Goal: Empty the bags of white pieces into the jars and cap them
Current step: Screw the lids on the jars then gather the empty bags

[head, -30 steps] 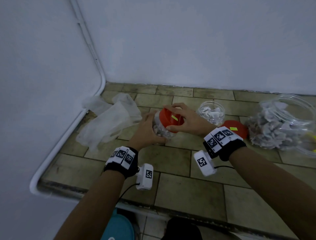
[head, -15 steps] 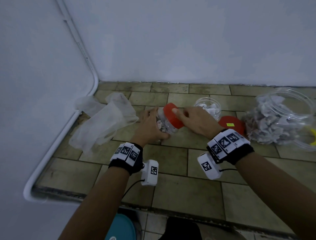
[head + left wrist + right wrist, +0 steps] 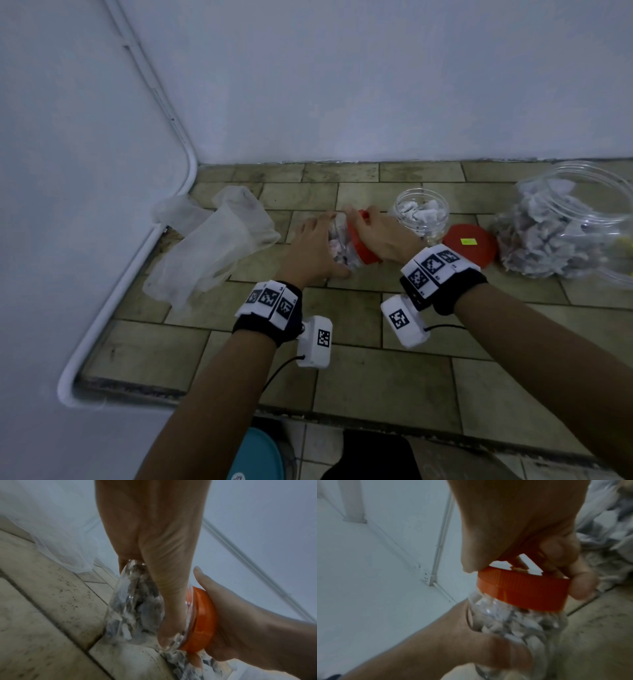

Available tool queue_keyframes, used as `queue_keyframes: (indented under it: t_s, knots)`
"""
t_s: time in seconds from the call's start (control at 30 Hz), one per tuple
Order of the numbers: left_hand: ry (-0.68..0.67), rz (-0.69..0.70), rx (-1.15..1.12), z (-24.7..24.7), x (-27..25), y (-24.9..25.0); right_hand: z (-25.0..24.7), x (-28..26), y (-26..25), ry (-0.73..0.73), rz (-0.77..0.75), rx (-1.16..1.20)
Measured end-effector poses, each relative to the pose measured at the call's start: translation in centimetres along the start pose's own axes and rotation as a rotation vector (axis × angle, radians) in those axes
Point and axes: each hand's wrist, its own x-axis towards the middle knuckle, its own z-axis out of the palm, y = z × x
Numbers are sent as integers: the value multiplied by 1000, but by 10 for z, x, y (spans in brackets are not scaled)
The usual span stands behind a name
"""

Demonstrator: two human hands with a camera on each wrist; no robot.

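Tiled counter (image 3: pixel 376 377), in the corner of two pale walls. At its right end, a big clear container (image 3: pixel 561 233), heaped with white pieces, mouth open. Back left, the crumpled empty bags (image 3: pixel 209 240), lying limp by the wall. Centre back, an open jar (image 3: pixel 421 214) stands upright, partly filled with white pieces; a loose red lid (image 3: pixel 471 245) lies flat on the tiles just right of it.

Between your hands: a small jar (image 3: pixel 135 609) of white pieces, tipped on its side, mouth toward the right. Your left hand (image 3: pixel 315 250) wraps round its clear body, thumb along the wall. Your right hand (image 3: pixel 380 233) is curled over its orange-red cap (image 3: pixel 520 592), fingers and thumb gripping the ribbed rim. Cap sits on the jar's neck.
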Motion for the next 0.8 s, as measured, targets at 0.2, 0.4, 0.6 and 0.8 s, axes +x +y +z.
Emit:
queue_keyframes:
  t_s: [0.2,0.4,0.6,0.8]
  knots:
    - [-20,5,-42,-10,-8,2,-19,-18,6,-266,187,95]
    - [-32,-7,-106,-15,-12,0,-19,-29,25,-96,-150,109]
    - [-69,10,-230,-19,-15,-6,-1,-31,29,147,-526,22]
    - [-194,-22,-349,-26,-16,-8,10,-29,28,-3,-506,-48]
